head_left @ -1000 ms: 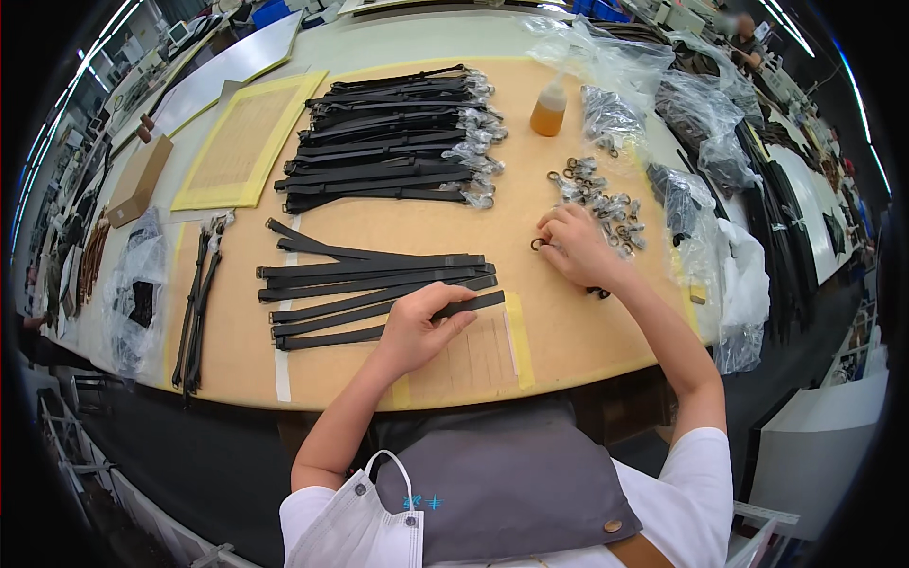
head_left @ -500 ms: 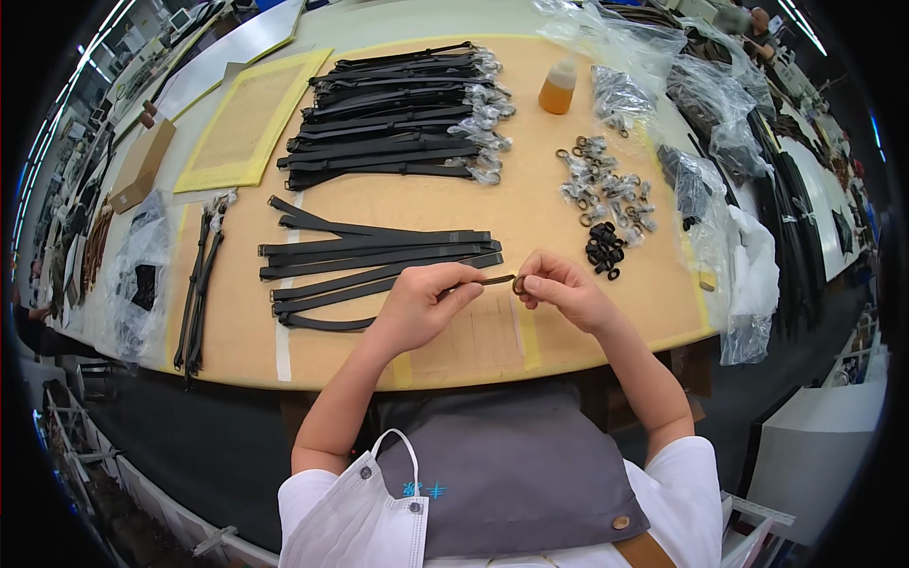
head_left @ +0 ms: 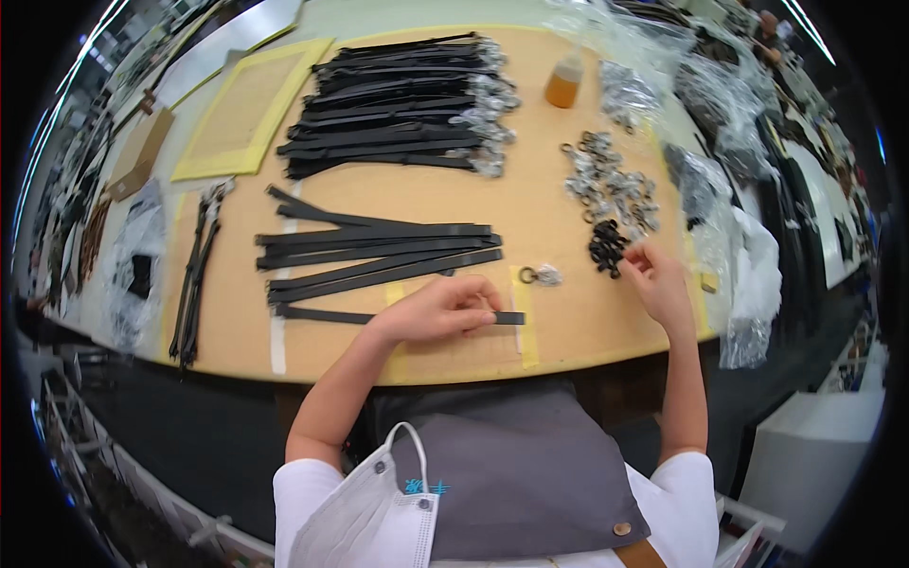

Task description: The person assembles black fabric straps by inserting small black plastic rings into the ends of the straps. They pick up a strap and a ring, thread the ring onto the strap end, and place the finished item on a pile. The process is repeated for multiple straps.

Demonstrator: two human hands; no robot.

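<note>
My left hand (head_left: 454,308) rests low over the table, fingers curled and pinching a flat black strap (head_left: 511,318) whose end sticks out to the right. At the right edge of a small pile of black loops (head_left: 604,244) is my right hand (head_left: 660,289), thumb and fingertips pinched together; whether a loop is between them is hidden. A metal clasp with a ring (head_left: 541,275), partly wrapped in clear plastic, lies between the hands. Several more black straps (head_left: 379,248) are spread out to the left, beyond my left hand.
Beyond the loops lie plastic-wrapped clasps (head_left: 611,185). A bottle of amber liquid (head_left: 563,83) stands farther back. Bundled straps with wrapped hardware (head_left: 388,114) fill the back middle; a few more (head_left: 196,275) lie left. Clear plastic bags (head_left: 748,275) hang over the right side.
The ring clasp has left my right hand and now lies on the table. My right hand has moved right to the black loops; my left hand has lowered with the strap.
</note>
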